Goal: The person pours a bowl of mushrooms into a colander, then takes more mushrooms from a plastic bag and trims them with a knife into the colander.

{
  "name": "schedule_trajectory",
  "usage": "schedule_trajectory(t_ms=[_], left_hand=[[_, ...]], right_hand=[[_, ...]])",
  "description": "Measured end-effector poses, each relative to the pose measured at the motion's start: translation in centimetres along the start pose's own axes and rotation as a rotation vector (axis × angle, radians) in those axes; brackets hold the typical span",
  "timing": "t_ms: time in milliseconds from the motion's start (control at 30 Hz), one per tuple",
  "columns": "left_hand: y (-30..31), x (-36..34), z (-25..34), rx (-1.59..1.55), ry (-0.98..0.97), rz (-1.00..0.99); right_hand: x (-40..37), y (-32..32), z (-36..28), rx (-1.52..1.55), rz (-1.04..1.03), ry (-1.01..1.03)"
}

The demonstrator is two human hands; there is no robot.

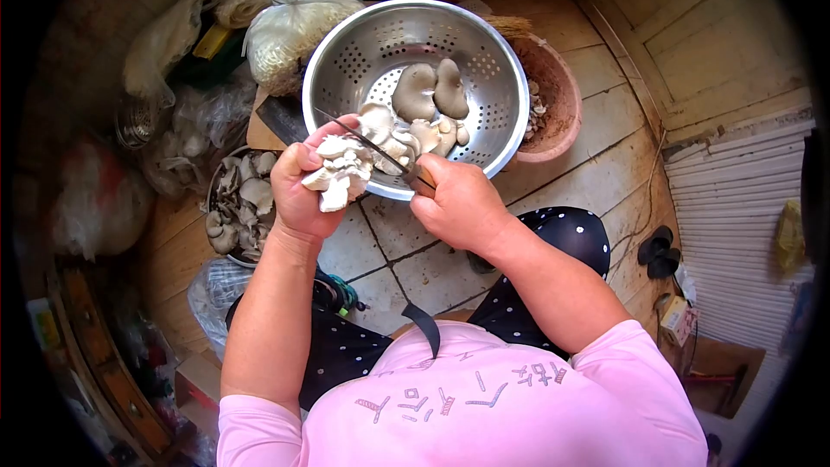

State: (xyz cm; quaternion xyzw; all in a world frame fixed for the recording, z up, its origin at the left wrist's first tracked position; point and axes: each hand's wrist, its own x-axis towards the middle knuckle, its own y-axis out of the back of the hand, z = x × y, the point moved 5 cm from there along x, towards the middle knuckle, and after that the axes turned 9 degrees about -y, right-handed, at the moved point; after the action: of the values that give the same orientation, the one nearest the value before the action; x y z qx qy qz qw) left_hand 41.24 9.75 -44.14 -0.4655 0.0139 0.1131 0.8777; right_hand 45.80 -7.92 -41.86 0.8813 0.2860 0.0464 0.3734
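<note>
My left hand (pixel 304 183) is closed around a cluster of pale oyster mushrooms (pixel 340 175), held over the near left rim of a metal colander (pixel 341 43). In my right hand (pixel 458 201) is a knife (pixel 372 145), gripped by its wooden handle. Its dark narrow blade points up and left, lying across the mushroom cluster; whether it has cut in cannot be made out. Inside the colander are two large grey-brown mushroom caps (pixel 415 92) and several smaller pale ones (pixel 437 134) near the front.
A pot of more mushrooms (pixel 235 223) stands at the left. Behind the colander's right side is a pinkish basin (pixel 566 104) with mushroom bits in it. A filled plastic bag (pixel 294 30) sits at the back left. Dark slippers (pixel 659 252) lie on the tiled floor (pixel 605 164) at the right.
</note>
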Motion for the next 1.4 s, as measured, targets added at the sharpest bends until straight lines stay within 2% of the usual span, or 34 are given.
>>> schedule_trajectory(t_ms=[267,333,433,533,667,700,733,800,867,933,967,1100,1167,1267,1400], left_hand=[[-0.1,0.2,0.1,0.045,-0.051,0.128],[0.5,0.2,0.1,0.034,-0.047,0.082],[2.0,0.4,-0.3,0.054,-0.037,0.303],[3.0,0.6,-1.3,0.078,0.005,0.413],[3.2,0.4,-3.9,0.175,0.107,0.314],[2.3,0.2,-4.4,0.206,0.144,0.362],[3.4,0.7,-5.2,0.205,0.177,0.266],[-0.1,1.6,-6.5,0.308,0.172,0.269],[-2.9,3.8,-7.5,0.338,0.317,0.054],[-10.6,5.4,-8.3,0.377,0.164,-0.075],[-13.5,6.3,-8.6,0.319,0.149,-0.105],[-18.0,9.2,-9.7,0.421,0.095,-0.179],[-18.9,9.3,-9.7,0.558,0.002,-0.148],[-17.2,9.2,-9.9,0.586,0.050,-0.203],[-14.1,6.8,-7.9,0.616,0.081,-0.064]], right_hand=[[0.5,0.5,0.1,0.083,0.061,-0.034],[0.4,0.8,0.1,0.102,0.092,-0.012],[-0.1,0.9,-0.5,0.265,0.048,0.027],[-1.0,1.3,-2.0,0.351,0.025,0.144],[-2.4,1.1,-2.9,0.409,-0.018,0.296],[-2.8,1.3,-3.1,0.421,0.001,0.322],[-3.3,1.6,-3.2,0.433,0.016,0.350],[-4.0,2.3,-3.3,0.465,0.044,0.382],[-4.6,3.4,-3.1,0.495,0.060,0.420],[-5.1,4.9,-3.1,0.548,0.080,0.479],[-5.2,5.6,-3.1,0.548,0.088,0.483],[-5.3,8.8,-1.8,0.726,0.233,0.429],[-5.1,9.5,-1.2,0.765,0.245,0.396],[-4.9,9.5,-0.7,0.800,0.248,0.348],[-4.8,8.6,-1.7,0.780,0.179,0.384]])
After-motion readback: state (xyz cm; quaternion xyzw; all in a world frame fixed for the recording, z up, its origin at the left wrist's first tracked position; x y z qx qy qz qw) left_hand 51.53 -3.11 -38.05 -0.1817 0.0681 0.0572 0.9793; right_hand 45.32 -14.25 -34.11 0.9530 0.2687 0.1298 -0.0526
